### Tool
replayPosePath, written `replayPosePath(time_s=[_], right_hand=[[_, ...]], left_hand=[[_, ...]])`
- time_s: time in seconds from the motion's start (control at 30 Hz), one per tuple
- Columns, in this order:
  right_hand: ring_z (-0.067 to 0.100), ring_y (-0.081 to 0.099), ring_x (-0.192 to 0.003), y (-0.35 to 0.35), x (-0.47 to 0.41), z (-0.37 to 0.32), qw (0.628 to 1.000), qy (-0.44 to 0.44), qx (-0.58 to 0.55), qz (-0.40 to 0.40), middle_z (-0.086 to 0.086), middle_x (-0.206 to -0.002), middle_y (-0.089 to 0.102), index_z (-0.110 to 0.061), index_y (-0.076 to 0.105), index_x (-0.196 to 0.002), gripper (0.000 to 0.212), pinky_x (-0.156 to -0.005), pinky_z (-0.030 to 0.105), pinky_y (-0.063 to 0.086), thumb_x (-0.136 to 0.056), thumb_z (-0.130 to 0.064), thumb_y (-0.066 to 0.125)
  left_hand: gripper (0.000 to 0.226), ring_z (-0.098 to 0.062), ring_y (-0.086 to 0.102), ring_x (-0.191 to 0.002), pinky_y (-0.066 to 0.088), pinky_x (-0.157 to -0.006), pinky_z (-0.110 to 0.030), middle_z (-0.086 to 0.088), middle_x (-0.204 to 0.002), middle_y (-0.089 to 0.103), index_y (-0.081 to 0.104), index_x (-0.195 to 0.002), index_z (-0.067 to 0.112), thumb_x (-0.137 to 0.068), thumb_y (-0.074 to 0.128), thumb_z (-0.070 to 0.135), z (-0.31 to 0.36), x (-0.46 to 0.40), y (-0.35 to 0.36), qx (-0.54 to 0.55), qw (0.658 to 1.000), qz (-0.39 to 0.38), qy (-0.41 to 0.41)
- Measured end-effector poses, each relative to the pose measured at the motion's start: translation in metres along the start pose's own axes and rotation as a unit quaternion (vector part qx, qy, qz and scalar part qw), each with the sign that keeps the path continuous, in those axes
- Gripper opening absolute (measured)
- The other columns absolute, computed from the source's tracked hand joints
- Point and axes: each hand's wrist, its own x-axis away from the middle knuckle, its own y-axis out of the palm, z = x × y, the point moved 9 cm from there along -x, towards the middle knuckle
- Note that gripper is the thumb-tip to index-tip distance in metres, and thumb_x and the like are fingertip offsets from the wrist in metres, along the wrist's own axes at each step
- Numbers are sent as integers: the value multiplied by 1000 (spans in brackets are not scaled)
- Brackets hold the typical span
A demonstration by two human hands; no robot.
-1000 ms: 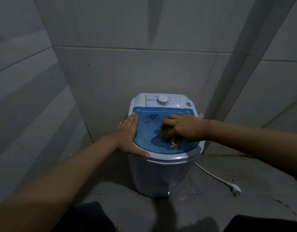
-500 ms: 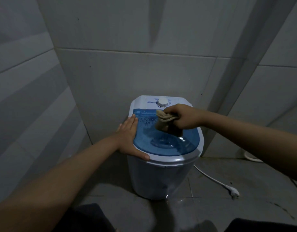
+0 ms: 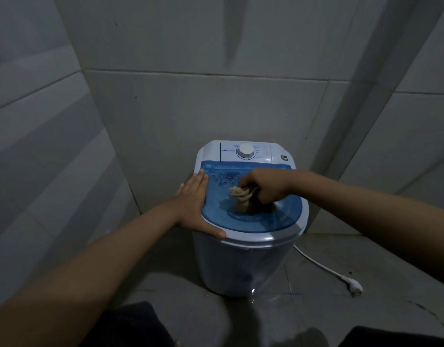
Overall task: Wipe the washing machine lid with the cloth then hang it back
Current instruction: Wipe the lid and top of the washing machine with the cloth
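The right hand (image 3: 266, 187) bunches a crumpled beige cloth (image 3: 242, 200) tight, pressing it onto the translucent blue plastic lid (image 3: 253, 221) beneath. The left hand (image 3: 194, 204) lies flat and open beside it, holding nothing, apparently steadying the machine.

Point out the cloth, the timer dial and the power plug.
cloth (image 3: 242, 200), head view: on the bunched tan fabric below the right hand's grip.
timer dial (image 3: 245, 151), head view: on the white knob's top face.
power plug (image 3: 353, 286), head view: on the white plug body on the floor.

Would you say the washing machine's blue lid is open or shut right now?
Shut: the blue lid lies flat within the white rim, with the cloth pressed on it.
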Motion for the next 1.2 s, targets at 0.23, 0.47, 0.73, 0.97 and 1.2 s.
replayPosePath(time_s=[0.23,0.47,0.73,0.97,1.2], right_hand=[[17,50,-67,15,-1,-6,998,1,36,-51,-3,-68,54,-23,54,-73,13,-63,32,42,-77,-14,64],[22,50,-78,16,0,-3,997,36,52,-54,-6,-69,49,-24,47,-69,25,-66,31,40,-79,-1,50],[24,53,-88,16,-5,-14,969,89,194,-123,13,-111,62,-6,56,-118,33,-76,32,43,-87,-12,48],[24,50,-89,19,-10,-29,919,115,325,-190,8,-99,52,-6,54,-121,36,-82,34,40,-94,-28,45],[26,51,-87,-10,10,-19,929,158,285,-177,11,-97,53,-2,58,-116,38,-78,37,45,-94,-29,43]], left_hand=[[148,-22,-21,-146,-8,-117,-44,-7,-157,-28,-21,-148,11,-51,67,79,1,1,-1,-6,1000,4,-6],[163,-22,-20,-147,-7,-117,-46,-7,-158,-27,-20,-148,11,-29,52,95,1,1,1,-20,1000,-12,-13],[146,-22,-19,-147,-7,-117,-47,-7,-158,-26,-20,-148,11,-52,65,81,3,3,-2,-29,999,-4,-16],[145,-22,-19,-147,-6,-117,-49,-7,-158,-25,-20,-148,11,-52,65,80,4,5,-4,-21,1000,-4,-20],[144,-24,-18,-147,-7,-117,-48,-9,-158,-26,-21,-147,10,-55,67,77,5,5,-5,-9,1000,1,-8]])
